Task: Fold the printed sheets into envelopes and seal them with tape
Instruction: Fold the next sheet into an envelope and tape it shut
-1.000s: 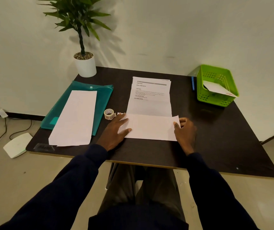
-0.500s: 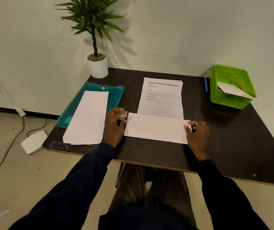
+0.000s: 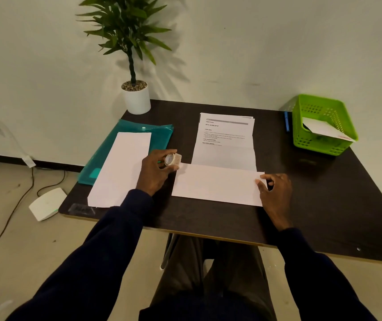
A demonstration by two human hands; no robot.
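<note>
Tape (image 3: 171, 159) has been lifted off the worktop (image 3: 324, 193) by the left grip (image 3: 155, 172), now curled round it. Just right of it, the sheet (image 3: 217, 184) is pinched at its edge by the right grip (image 3: 275, 191). The fold should be held flat while a strip is drawn.

Dark table (image 3: 324, 212) bearing a potted plant (image 3: 136, 101), teal folder (image 3: 159, 135), printed sheets (image 3: 227, 144), folded sheet (image 3: 217, 184), blue pen (image 3: 286, 121) and green basket (image 3: 312, 144).

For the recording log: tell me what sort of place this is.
Probably an office or study corner: a dark desk carrying a teal document folder, a green basket holding paper, and a potted plant.
</note>
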